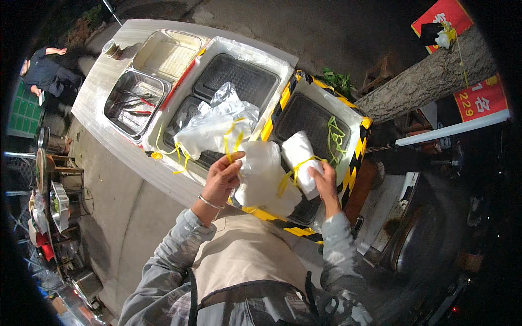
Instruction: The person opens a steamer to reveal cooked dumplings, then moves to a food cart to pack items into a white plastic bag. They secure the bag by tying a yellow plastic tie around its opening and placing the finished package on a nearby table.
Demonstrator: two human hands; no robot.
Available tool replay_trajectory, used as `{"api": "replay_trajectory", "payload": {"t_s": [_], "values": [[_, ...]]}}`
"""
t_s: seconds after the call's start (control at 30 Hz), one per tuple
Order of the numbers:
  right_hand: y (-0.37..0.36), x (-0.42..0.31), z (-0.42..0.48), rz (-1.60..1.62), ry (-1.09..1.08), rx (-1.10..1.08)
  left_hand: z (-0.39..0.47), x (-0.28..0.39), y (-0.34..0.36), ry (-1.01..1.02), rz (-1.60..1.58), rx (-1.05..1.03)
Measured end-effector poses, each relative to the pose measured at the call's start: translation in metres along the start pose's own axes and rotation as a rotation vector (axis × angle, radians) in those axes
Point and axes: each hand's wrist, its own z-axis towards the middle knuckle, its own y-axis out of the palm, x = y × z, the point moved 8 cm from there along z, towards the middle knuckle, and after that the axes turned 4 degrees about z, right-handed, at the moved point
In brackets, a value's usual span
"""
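Observation:
My left hand point(222, 175) has its thumb and fingertips pinched together on a yellow tie strip point(226, 143). Right beside those fingertips lies a stack of translucent white plastic bags point(263, 173); whether they also grip its edge I cannot tell. In my right hand point(325, 183) is a rolled white bundle point(299, 157), bound round the middle with a knotted yellow strip point(304, 164). Both hands are over a bin edged in black-and-yellow tape point(290, 90). Left of them, crumpled clear plastic bags point(220, 126) with yellow ties lie in a white-walled bin point(244, 45).
Light-green cord point(335, 140) lies in the taped bin. A metal tray point(118, 95) holds red-handled tools point(140, 112), beside another steel tray point(167, 53). A jar point(111, 49) stands on the metal tabletop point(98, 85). A tree trunk point(424, 77) leans at right; a person point(51, 69) is far left.

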Motion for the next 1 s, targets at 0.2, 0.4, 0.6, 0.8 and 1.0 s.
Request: {"api": "replay_trajectory", "payload": {"t_s": [0.2, 0.4, 0.6, 0.8, 1.0], "values": [[0.057, -0.108, -0.057, 0.54, 0.064, -0.101, 0.011, -0.031, 0.048, -0.16, -0.112, -0.237], [0.08, -0.147, -0.07, 0.197, -0.116, -0.181, 0.007, -0.013, 0.054, -0.066, -0.258, -0.134], [0.085, -0.217, -0.089, -0.443, -0.654, -0.062, -0.004, -0.008, 0.038, 0.097, -0.196, 0.004], [0.135, -0.219, -0.106, -0.777, -0.655, -0.166, -0.022, 0.006, 0.03, 0.41, -0.009, 0.184], [0.132, -0.196, -0.098, -0.429, -0.457, -0.339, -0.022, 0.007, 0.016, 0.481, 0.14, 0.264]]}}
